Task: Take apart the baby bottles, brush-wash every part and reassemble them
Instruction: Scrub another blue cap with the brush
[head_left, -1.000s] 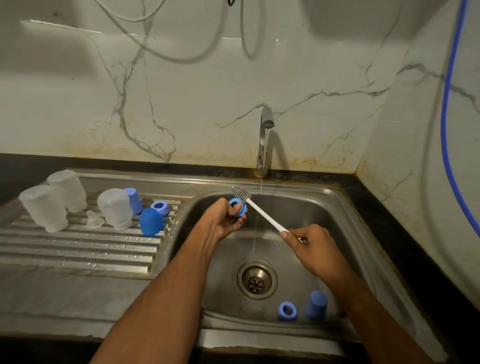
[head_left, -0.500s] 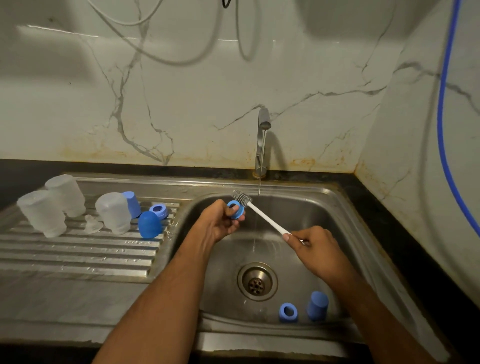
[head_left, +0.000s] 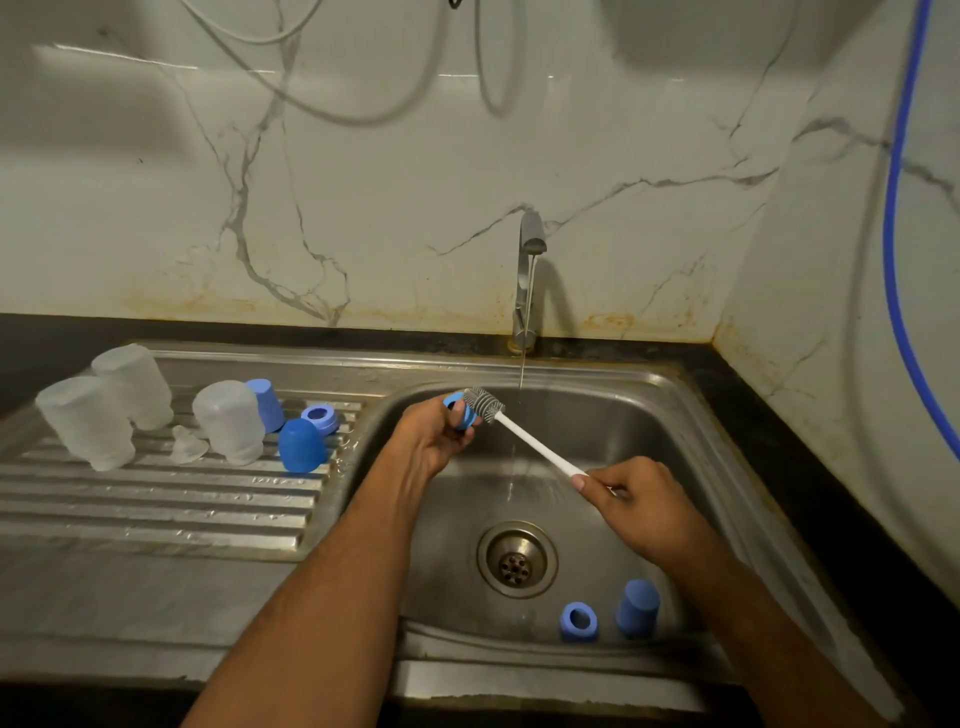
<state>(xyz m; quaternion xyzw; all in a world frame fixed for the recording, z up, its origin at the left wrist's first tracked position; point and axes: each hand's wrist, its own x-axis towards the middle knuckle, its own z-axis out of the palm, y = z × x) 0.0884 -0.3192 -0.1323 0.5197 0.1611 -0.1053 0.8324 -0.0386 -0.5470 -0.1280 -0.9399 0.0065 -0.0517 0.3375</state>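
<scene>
My left hand (head_left: 434, 439) grips a blue screw ring (head_left: 455, 404) over the sink basin (head_left: 613, 421). My right hand (head_left: 636, 501) holds the white handle of a bottle brush (head_left: 524, 434), whose grey bristle head touches the ring. On the drainboard (head_left: 156, 499) stand three frosted bottle bodies upside down (head_left: 85, 421) (head_left: 136, 382) (head_left: 228, 418), with a clear teat (head_left: 187, 444), two blue caps (head_left: 301, 444) (head_left: 265, 402) and a blue ring (head_left: 321, 417). In the basin lie another blue ring (head_left: 577, 621) and blue cap (head_left: 638, 608).
The tap (head_left: 527, 280) runs a thin stream of water just right of the brush head. The drain (head_left: 516, 560) sits mid-basin. A blue hose (head_left: 896, 234) hangs along the right wall. Black counter borders the sink.
The brush head has shifted slightly against the ring while both hands stay over the basin. The view has tilted a little.
</scene>
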